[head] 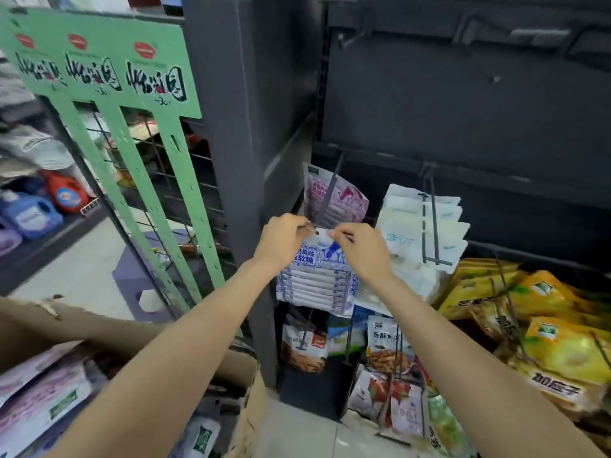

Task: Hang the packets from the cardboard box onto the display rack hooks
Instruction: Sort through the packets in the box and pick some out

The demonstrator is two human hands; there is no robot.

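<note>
So I've got a blue-and-white packet [315, 259] up at the tip of a display rack hook [325, 200], right in front of a whole bunch of the same ones already hanging below it. My left hand [281, 241] is pinching the top left corner and my right hand [362, 247] is pinching the top right, with the little punched hole sitting between my fingers. Looks like I'm lining that hole up with the hook end.

These feel like they'd be light and floppy, crinkly film that slides a bit, so grabbing the flat sealed strip at the top is the way to go; hold lower and it just folds over. The cardboard box [231, 365] with more purple packets [43, 391] sits down by my left arm. Yellow packets [558, 345] hang off to the right.
</note>
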